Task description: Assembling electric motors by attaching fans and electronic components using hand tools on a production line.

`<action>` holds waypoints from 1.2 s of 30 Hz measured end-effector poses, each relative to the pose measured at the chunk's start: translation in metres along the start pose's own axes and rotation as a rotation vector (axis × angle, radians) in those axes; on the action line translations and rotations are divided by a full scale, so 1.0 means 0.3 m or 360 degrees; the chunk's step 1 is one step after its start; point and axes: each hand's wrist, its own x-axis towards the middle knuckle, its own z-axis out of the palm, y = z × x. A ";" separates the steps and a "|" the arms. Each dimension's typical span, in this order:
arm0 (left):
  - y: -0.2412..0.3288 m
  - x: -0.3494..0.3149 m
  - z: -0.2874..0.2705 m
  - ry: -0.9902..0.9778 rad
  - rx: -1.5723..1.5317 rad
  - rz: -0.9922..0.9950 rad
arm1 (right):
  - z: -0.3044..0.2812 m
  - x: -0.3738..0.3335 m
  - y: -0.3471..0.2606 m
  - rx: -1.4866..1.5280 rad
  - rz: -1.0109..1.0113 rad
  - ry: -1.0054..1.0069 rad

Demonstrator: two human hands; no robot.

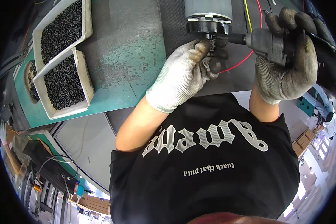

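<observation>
A grey cylindrical motor [208, 8] with a black ring-shaped end [198, 28] sits at the top middle of the bench. Just below that ring, my left hand [179, 76], in a white glove with dirty fingertips, pinches a small ridged, spring-like part [212, 45]. Most of this part is hidden by the fingers. My gloved right hand [285, 72] is wrapped round a dark power screwdriver [265, 43], held level. The tool's thin tip points left and reaches the spot beside the ridged part; whether it touches cannot be made out.
Two whitish trays [86, 71] of small black screws stand at the left on the worn green bench mat [127, 63]. Beside them lies a round dish [29, 87] with more small parts. Red [242, 61] and yellow [248, 16] wires run by the motor. Far right, another person [326, 112] is visible.
</observation>
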 end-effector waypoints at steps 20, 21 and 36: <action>-0.024 0.014 -0.001 -0.0137 0.0032 0.0039 | 0.191 0.010 0.046 -0.0157 0.0025 0.0470; -0.029 0.014 0.001 -0.0113 0.0007 0.0033 | 0.205 0.013 0.046 -0.0210 -0.0010 0.0516; -0.063 0.054 0.148 0.0746 0.1271 0.0462 | -0.545 0.044 -0.398 -0.1982 -0.0817 0.1171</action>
